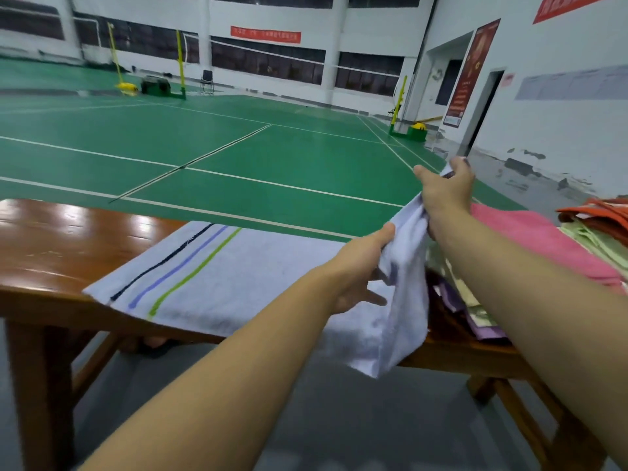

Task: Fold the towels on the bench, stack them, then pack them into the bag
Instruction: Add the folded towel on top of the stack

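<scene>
Pale lavender towel (238, 273) spread flat across the wooden bench (51, 253), three stripes — dark navy, blue, green — running near its left end. Right end lifted off the wood and bunched, one corner drooping past the bench's near edge.

Left hand (360, 270) reached in from below, thumb and forefinger pinched on the raised towel's near edge, the other fingers loose and spread underneath. Right hand (445, 192) stretched further out and higher, fingers curled round the far corner of the same towel, a scrap of cloth poking above the knuckles. Fabric drawn taut between the two hands, slack below.

To the right on the bench, a heap of other towels: pink towel (543, 243) lying just beside the right forearm, pale green towel (598, 243) next to it, orange towel (601, 212) on top at the frame's edge. Under the right forearm, purple cloth (452, 300) partly hidden — shape hard to make out.

Beyond the bench, green court floor (238, 147) marked with white lines, yellow net posts (180, 59) in the distance, white walls with red banners (265, 34) behind. Grey floor below the bench.
</scene>
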Available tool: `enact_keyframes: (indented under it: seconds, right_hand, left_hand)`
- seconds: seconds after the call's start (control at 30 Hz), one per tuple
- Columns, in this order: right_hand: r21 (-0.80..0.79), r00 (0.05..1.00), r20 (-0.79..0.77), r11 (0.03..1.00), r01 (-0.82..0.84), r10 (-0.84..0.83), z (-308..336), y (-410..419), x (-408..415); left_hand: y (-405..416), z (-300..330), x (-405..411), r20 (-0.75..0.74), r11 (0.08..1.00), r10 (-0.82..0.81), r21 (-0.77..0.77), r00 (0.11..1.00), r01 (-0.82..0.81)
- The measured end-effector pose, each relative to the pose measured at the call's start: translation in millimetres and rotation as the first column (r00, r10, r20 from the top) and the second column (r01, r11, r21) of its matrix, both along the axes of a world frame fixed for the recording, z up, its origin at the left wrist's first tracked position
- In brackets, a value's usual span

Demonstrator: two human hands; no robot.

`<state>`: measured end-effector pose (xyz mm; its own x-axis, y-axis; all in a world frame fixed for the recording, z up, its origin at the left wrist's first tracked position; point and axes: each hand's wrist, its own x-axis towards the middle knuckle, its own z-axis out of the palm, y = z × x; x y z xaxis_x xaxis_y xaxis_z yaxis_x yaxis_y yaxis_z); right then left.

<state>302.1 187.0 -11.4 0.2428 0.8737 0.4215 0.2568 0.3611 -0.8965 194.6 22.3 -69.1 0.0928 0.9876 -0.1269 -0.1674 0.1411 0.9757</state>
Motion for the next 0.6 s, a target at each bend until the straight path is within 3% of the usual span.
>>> enact_keyframes:
  seconds: [0.17, 0.43, 0.6]
  right_hand:
    - [-0.017, 0.987, 0.021, 0.988, -0.156, 0.156, -10.7, -8.6, -67.7]
    - [-0.105, 0.897, 0.13, 0.906, -0.411, 0.422, -35.5, -42.9, -186.5]
    - [-0.156, 0.792, 0.224, 0.823, -0.547, 0.568, -46.3, -65.2, -249.5]
  left_hand:
    - [-35.1, 16.5, -73.1, -0.241, 0.99, 0.137, -0.007, 0.961, -0.143]
    - [-93.4, 12.5, -163.4, -0.131, 0.92, 0.363, -0.109, 0.923, -0.377]
    - [-118.5, 7.8, -217.0, -0.148, 0.848, 0.493, -0.139, 0.858, -0.511]
